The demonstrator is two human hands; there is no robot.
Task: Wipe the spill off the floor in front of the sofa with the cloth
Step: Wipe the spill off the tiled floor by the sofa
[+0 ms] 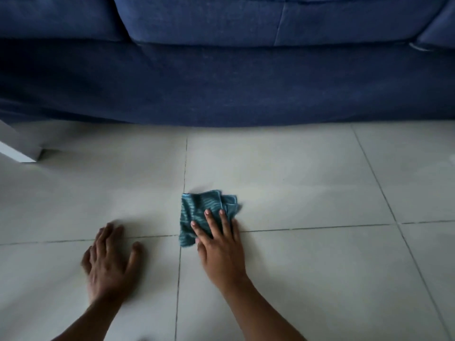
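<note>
A folded teal cloth [200, 209] with a pale stripe pattern lies on the light tiled floor [307, 193], right where the grout lines cross. My right hand [219, 244] presses flat on the cloth's near right part, fingers spread over it. My left hand [108, 259] rests flat on the bare tile to the left, fingers apart, holding nothing. The blue sofa [221, 89] fills the top of the view, its base about a tile's depth beyond the cloth. I cannot make out any spill on the tiles.
A white furniture leg or panel [19, 148] stands on the floor at the far left, close to the sofa's base. Bare tiles stretch to the right of the cloth and towards me.
</note>
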